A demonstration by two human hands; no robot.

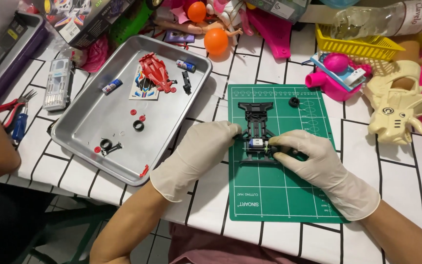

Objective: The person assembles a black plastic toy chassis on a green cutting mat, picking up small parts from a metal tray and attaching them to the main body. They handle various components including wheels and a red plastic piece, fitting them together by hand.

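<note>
Black toy-car chassis [256, 131] lies flat on the green cutting mat [279, 195], nose pointing away from the wearer, with a small motor [258, 143] seated at its near end. Left hand [202, 149], gloved, fingertips pinched closed against the chassis's left edge beside the motor; it acts as the brace. Right hand [308, 155], gloved, fingers closed on a dark part at the chassis's right edge, apparently a wheel, though the fingers cover most of it, so whether it is seated cannot be told. Judgement: the step is fitting this part at the motor end. To do it well, keep the chassis pressed flat to the mat, push straight along the axle line rather than at an angle, and let the left hand take the counter-force so the motor is not knocked out of its seat. A loose black wheel [294, 102] sits on the mat beyond the chassis. Metal tray [98, 112] to the left holds the red car body [155, 72], two batteries, tyres and small red parts. Pliers [13, 115] lie further left.
</note>
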